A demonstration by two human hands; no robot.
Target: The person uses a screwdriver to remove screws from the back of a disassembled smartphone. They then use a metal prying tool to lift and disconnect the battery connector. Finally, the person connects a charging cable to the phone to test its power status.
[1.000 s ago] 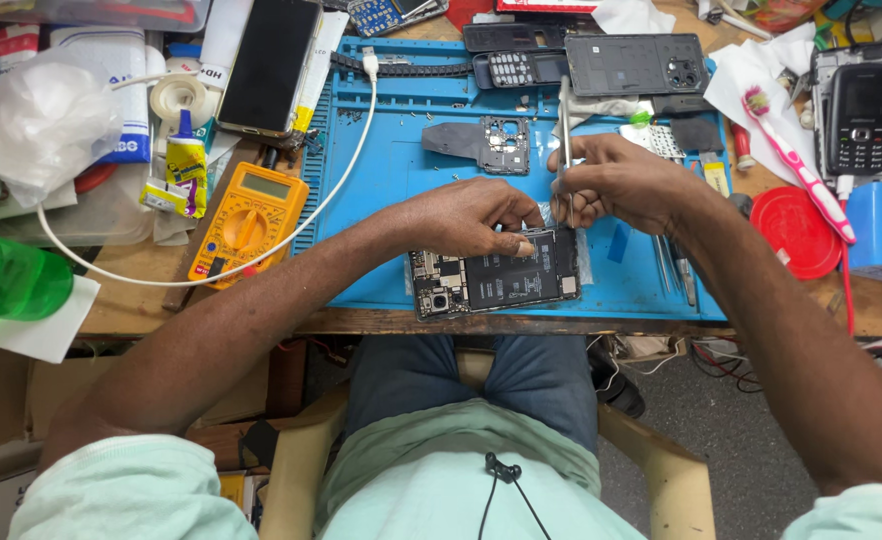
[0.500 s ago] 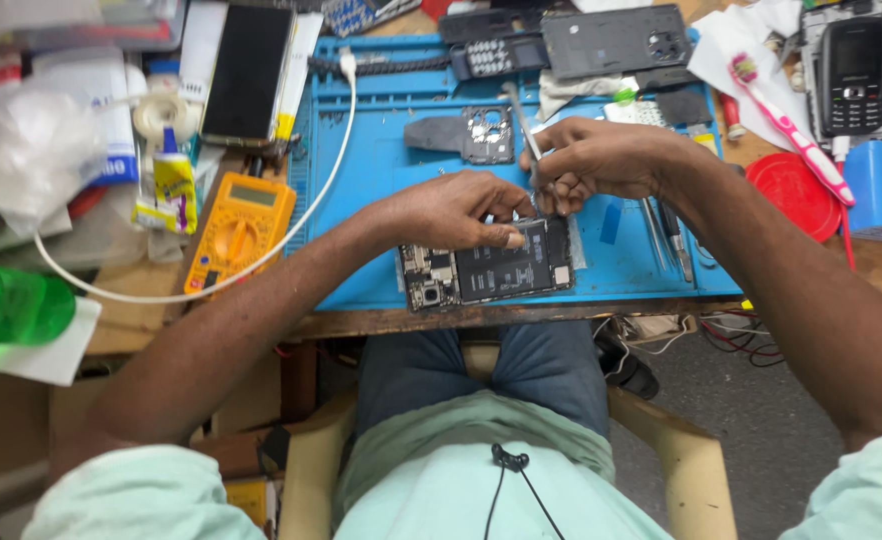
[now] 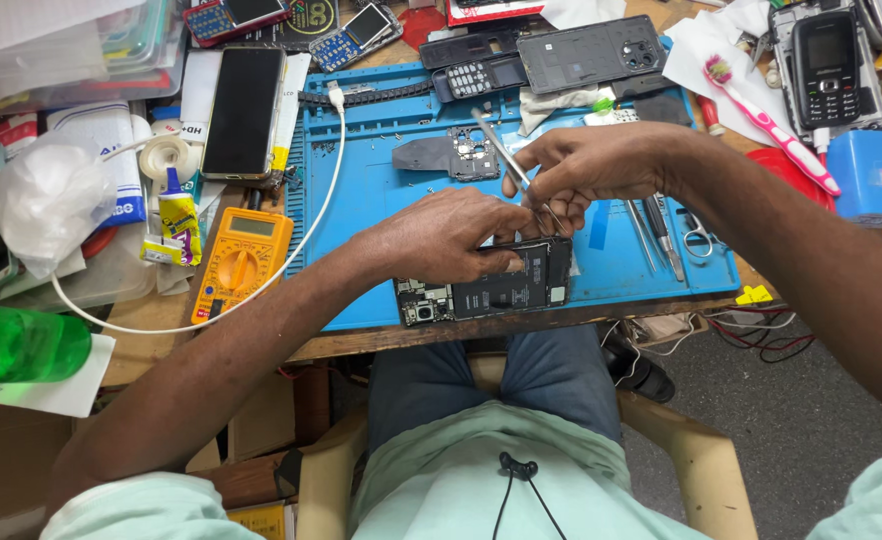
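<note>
The right hand (image 3: 586,165) pinches tweezers (image 3: 514,168) in its grip, tips down at the opened phone (image 3: 496,290). The left hand (image 3: 451,235) presses that phone, dark, back off, battery and board bare, on the blue mat (image 3: 381,230) near the bench edge.

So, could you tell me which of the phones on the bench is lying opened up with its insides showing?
The phone under the left hand at the blue mat's near edge: its board and battery are exposed. The other phones show screens or keypads.
</note>
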